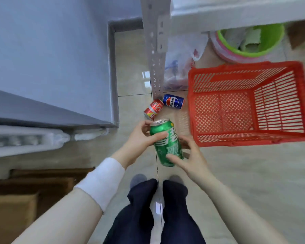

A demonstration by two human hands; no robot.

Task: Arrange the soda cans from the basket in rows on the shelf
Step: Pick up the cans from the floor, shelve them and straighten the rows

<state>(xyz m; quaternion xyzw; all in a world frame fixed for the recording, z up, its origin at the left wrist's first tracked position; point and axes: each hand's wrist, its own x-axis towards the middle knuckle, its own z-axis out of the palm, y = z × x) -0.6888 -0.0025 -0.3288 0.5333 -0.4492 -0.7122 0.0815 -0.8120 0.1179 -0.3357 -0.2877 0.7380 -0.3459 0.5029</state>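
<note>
Both forearms, the left in a white cuff point(102, 182), lead down to one green can point(167, 145) held between the two hands above the feet. On the left hand point(141, 136) the fingers curl round the upper part of the can, just under its silver lid. On the right hand point(188, 155) the thumb lies across the lower front and the other fingers wrap behind, so each hand has a firm grip and the can hangs tilted, lid away from the body. Just beyond it a red can point(153, 109) and a blue can point(173, 101) lie on their sides on the tiled floor point(236, 182), close together at the foot of the perforated post point(155, 50). To their right sits the red basket point(236, 140), and its mesh bottom shows no cans at all. The shelf point(236, 14) crosses the top edge, seen from below, so whether any row has been started up there cannot be told. Judging by this, emptying the basket looks finished, but at least three cans are not yet placed: the one in hand and the two on the floor. A green bucket point(250, 41) and a plastic bag point(181, 62) stand under the shelf.
</note>
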